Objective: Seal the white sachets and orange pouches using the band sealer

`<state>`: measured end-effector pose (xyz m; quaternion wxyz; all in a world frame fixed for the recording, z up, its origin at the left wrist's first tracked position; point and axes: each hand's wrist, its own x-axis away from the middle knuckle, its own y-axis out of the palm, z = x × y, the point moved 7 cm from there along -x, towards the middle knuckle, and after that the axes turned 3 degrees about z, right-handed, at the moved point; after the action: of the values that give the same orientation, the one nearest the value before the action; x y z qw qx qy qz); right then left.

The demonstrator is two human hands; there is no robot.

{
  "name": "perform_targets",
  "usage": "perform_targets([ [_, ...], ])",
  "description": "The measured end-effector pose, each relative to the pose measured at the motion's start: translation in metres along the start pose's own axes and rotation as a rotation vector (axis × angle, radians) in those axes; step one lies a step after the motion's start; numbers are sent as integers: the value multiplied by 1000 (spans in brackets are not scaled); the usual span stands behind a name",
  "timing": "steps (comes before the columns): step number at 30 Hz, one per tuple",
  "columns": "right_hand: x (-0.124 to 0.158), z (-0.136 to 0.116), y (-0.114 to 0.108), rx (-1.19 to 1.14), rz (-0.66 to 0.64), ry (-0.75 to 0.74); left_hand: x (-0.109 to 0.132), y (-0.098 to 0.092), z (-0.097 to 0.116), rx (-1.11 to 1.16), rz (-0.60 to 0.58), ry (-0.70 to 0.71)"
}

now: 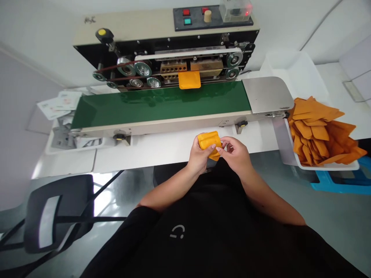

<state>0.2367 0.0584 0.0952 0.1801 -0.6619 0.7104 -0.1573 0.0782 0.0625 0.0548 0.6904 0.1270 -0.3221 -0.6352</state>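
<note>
In front of my body, my left hand (199, 154) is closed around a small orange pouch (209, 141), its thumb pressed on the front. My right hand (234, 152) pinches the lower right edge of the same pouch between thumb and fingers. Part of the pouch is hidden behind the fingers. Beyond my hands, another orange pouch (189, 80) hangs by its top edge in the band sealing machine (147, 27), over the green conveyor belt (162, 101).
To the right, a white bin (285, 143) heaped with orange pouches (313, 131) rests by a blue stool (333, 181). A white tray (78, 144) with grey-white packets stands left of the belt. Below it is a black chair (62, 208). Black knobs (242, 124) jut from the conveyor front.
</note>
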Motion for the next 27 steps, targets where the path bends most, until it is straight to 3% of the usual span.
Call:
perform_targets([
  [8, -2, 12, 10, -152, -71, 66, 5, -4, 0, -18, 7, 33],
  [20, -5, 24, 3, -627, 80, 364, 2, -5, 0, -18, -28, 44],
  [27, -3, 24, 11, -668, -47, 363, 4, -4, 4, -50, -29, 59],
])
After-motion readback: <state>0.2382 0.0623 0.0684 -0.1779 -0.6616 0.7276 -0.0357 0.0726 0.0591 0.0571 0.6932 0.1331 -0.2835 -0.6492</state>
